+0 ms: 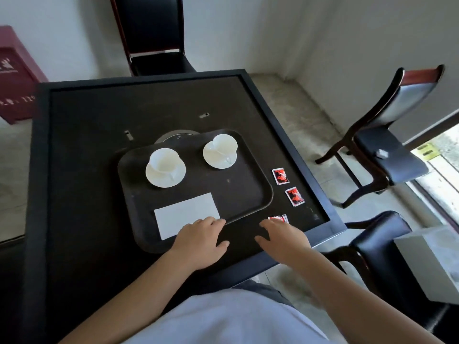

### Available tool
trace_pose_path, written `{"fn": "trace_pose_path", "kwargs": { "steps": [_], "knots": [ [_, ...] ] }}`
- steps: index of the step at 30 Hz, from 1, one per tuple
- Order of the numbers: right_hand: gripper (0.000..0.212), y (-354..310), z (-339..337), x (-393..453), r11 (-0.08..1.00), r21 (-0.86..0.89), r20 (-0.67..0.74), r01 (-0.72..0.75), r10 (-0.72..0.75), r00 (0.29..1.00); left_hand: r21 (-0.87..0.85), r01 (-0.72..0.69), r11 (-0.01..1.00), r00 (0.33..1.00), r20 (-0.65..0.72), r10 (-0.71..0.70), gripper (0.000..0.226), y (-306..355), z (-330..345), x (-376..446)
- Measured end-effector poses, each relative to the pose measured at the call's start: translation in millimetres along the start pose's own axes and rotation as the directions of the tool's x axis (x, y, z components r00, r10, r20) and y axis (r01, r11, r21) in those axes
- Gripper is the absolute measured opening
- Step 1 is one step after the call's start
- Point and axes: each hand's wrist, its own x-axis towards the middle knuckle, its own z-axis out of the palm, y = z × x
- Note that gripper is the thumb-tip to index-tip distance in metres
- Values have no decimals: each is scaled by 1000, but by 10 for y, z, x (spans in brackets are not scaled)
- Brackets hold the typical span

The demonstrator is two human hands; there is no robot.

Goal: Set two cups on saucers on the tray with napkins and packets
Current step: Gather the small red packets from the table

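- The dark, rounded-corner plastic tray (250, 184) is sitting in the middle of the black square desk (99, 244), already carrying two white ceramic cups on white saucers: one pair at the far left (165, 168), the other at the far right (220, 151).
- A flat white rectangular napkin (183, 212) is lying on the tray's near left part (only one is showing, so a second may yet be wanted).
- Three small red-and-black packets are lying off the tray on the desk to its right: a far one (280, 176), a middle one (294, 196) and a near one (278, 218).
- The left hand (198, 242) is resting with spread, empty fingers over the napkin's near corner and the tray rim.
- The right hand (283, 239) is reaching, open and empty, with its fingertips touching or just short of the nearest packet.
- By my reading, the packet step is beginning; the next move is calling for a fingertip pinch on that thin packet, then a carry leftward onto the tray.
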Motion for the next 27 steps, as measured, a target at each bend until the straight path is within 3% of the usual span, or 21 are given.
{"fn": "trace_pose_path", "kwargs": {
  "steps": [8, 17, 21, 22, 25, 27],
  "knots": [
    [32, 914, 101, 289, 998, 53, 47, 45, -47, 998, -1, 72, 997, 995, 68, -72, 50, 652, 295, 655],
    [26, 1732, 271, 768, 964, 219, 176, 151, -192, 966, -235, 411, 881, 906, 209, -367, 52, 1334, 853, 1253],
    [37, 1823, 329, 902, 922, 367, 239, 125, -223, 945, -433, 533, 727, 844, 210, -494, 47, 1542, 979, 1358],
    [38, 1827, 350, 930, 910, 394, 242, 126, -236, 941, -501, 568, 653, 812, 211, -545, 49, 1581, 1005, 1393],
    [44, 1810, 409, 1022, 870, 491, 280, 52, -213, 936, -730, 618, 291, 677, 308, -668, 57, 1679, 1032, 1498],
    [52, 1804, 427, 1074, 801, 589, 346, -101, -137, 928, -773, 612, 165, 623, 343, -703, 61, 1735, 1059, 1541]
  ]
}}
